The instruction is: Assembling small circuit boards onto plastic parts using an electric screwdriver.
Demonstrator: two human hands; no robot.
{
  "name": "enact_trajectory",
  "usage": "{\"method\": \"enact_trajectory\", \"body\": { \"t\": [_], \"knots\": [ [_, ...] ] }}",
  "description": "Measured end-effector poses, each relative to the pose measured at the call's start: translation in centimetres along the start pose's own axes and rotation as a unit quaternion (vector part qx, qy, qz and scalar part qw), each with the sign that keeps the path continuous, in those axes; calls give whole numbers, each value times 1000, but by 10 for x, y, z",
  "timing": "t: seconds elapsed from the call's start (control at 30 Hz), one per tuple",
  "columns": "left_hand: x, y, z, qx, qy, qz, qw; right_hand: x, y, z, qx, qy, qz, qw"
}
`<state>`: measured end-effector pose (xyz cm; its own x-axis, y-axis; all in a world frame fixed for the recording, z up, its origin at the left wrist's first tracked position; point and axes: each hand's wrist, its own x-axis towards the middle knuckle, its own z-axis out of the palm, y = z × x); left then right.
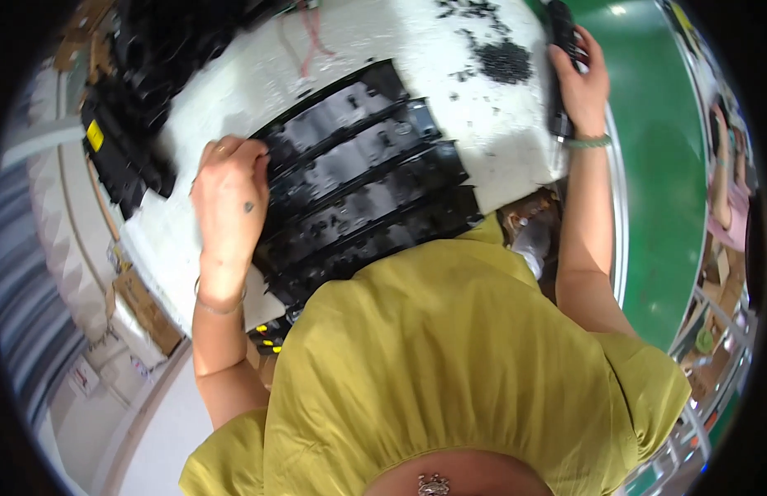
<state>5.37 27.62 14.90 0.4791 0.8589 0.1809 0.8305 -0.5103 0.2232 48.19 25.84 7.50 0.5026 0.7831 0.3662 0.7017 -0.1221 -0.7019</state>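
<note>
Black panels (pixel 363 165) just right of left hand (pixel 229 194), fingers curled, pinch unclear; right hand (pixel 586 87) around black tool (pixel 557 106).

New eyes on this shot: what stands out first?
Probably the glossy black parts ranked at the centre of the white work surface, with the left grip at their left edge. Next, the heap of tiny black pieces beyond them to the upper right, then the long black tool in the right grip.
</note>
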Motion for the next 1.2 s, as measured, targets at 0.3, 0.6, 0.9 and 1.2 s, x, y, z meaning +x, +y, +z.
{"method": "enact_trajectory", "body": {
  "t": [0.3, 0.6, 0.9, 1.2],
  "knots": [
    [93, 70, 7, -170, 7, 281, 945, -5, -20, -5, 13, 35, -34, 999],
    [147, 101, 90, -120, -92, 469, 870, -9, -30, -7, 5, 31, 26, 999],
    [86, 46, -2, -375, -12, 169, 911, -5, 9, -14, -6, 39, 15, 999],
    [-39, 5, -17, -265, -25, -89, 960, -2, -10, -8, 52, 8, 41, 998]
  ]
}}
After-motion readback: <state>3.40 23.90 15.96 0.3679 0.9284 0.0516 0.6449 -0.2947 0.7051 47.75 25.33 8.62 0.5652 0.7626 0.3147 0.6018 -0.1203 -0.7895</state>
